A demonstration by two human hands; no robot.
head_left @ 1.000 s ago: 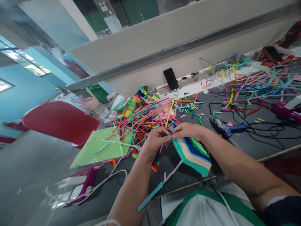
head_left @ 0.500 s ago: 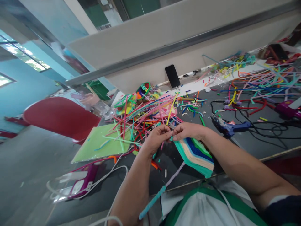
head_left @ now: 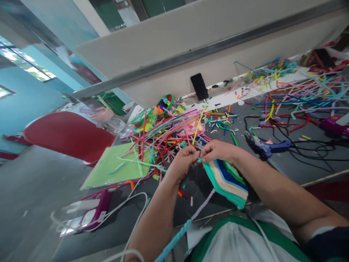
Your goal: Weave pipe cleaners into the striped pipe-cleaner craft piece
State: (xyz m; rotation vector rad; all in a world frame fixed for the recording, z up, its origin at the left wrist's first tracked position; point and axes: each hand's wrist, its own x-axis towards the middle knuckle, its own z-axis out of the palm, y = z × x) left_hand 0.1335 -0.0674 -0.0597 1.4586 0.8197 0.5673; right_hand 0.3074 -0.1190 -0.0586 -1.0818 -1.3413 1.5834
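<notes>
My left hand (head_left: 183,162) and my right hand (head_left: 218,151) meet fingertip to fingertip above the dark table (head_left: 294,163), both pinched on a small teal piece of pipe cleaner (head_left: 199,159). Just beneath my right wrist lies a fanned stack of coloured felt sheets (head_left: 226,180) in teal, cream, blue and green. A big heap of coloured pipe cleaners (head_left: 169,133) lies right behind my hands. A lilac and teal twisted pipe cleaner (head_left: 191,218) runs from the table towards my body.
A blue glue gun (head_left: 265,146) with black cables lies to the right; a purple one (head_left: 334,125) is farther right. A green sheet (head_left: 118,165) and a purple and white device (head_left: 87,214) lie left. A black phone (head_left: 199,86) leans on the back wall. More pipe cleaners (head_left: 300,96) lie at back right.
Both hands stay together, pinching the small piece; they have barely shifted. The view has drifted slightly, so the twisted pipe cleaner sits lower in the frame.
</notes>
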